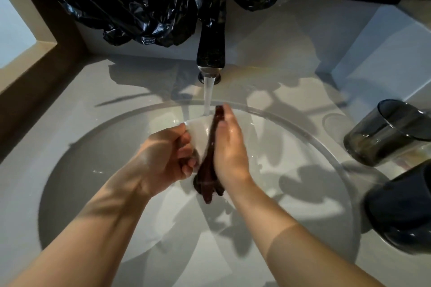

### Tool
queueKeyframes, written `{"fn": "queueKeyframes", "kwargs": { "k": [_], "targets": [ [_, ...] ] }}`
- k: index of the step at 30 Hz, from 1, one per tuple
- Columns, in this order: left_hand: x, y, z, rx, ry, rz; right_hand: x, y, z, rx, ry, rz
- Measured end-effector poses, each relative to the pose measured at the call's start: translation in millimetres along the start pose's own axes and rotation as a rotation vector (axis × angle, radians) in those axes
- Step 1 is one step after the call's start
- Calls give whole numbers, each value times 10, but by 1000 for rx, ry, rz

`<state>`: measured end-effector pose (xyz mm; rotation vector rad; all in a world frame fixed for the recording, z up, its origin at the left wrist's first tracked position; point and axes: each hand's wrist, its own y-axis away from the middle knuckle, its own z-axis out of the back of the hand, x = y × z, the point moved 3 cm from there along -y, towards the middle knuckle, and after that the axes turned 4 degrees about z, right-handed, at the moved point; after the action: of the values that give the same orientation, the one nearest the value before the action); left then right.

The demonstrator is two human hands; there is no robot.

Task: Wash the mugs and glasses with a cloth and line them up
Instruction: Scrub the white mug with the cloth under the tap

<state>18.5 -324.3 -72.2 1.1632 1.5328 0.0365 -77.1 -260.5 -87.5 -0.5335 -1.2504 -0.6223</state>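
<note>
Left grip (163,154), a bare hand seen from the head camera, is curled round the left side of a white mug (197,134), with the fingers folded in tightly. Whether a handle is enclosed by them cannot be told. The mug is held over the middle of a round white sink (303,170).

Right grip (229,144) is kept flat, with fingers straight and pressed together. A dark reddish-brown cloth (208,165) is pressed by its palm side against the right side of the mug. The cloth is stretched from the fingertips down past the wrist, and its loose wet end is left hanging below both hands.

A stream of water (208,95) is poured from a dark tap (211,53) at the back of the sink. The stream is met at the far rim of the mug, just beside the upper end of the cloth.

On the pale counter (70,100), to the right of the sink, a smoky grey glass (387,133) is set. A dark cup (401,207) is set nearer to the viewer. The two are seen close together, though contact between them cannot be confirmed.

Crumpled black plastic sheeting (140,2) is draped across the wall behind the tap. Both forearms are seen bare, reaching in from the bottom edge.
</note>
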Motion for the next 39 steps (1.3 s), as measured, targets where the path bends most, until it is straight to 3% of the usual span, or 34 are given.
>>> {"fn": "queueKeyframes", "kwargs": {
  "k": [2, 3, 5, 6, 9, 11, 13, 17, 25, 28, 33, 36, 39],
  "targets": [
    [5, -25, 35, -18, 38, 3, 42, 204, -156, 189, 451, 156],
    [2, -31, 53, -25, 49, 3, 59, 236, -196, 217, 520, 200],
    [-14, -22, 56, -5, 78, 14, 57, 149, -159, 113, 373, 226],
    [-22, -5, 29, 36, 109, 36, 16, 59, -118, 56, 186, 172],
    [-30, 78, -90, 183, 127, 87, -159, -121, -122, 70, -482, -289],
    [-58, 111, -103, 218, 106, 97, -303, -135, -169, 107, -684, -464],
    [-88, 125, -79, 238, 117, 107, -343, -121, -152, 60, -700, -527],
    [-62, 120, -70, 299, 129, 164, -381, -92, -32, 213, -755, -688],
    [-83, 113, -71, 421, 101, 208, -203, -154, 162, 364, -705, -735],
    [-84, 142, -71, 339, -104, 158, -198, -157, 157, 298, -694, -750],
    [-165, 94, 130, -153, -793, -210, -257, -142, 124, 233, -666, -787],
    [-165, 41, 114, -295, -1109, -376, -217, -121, 135, 219, -703, -827],
    [-104, 40, 12, -467, -947, -497, -182, -109, 74, 216, -739, -878]
  ]
}}
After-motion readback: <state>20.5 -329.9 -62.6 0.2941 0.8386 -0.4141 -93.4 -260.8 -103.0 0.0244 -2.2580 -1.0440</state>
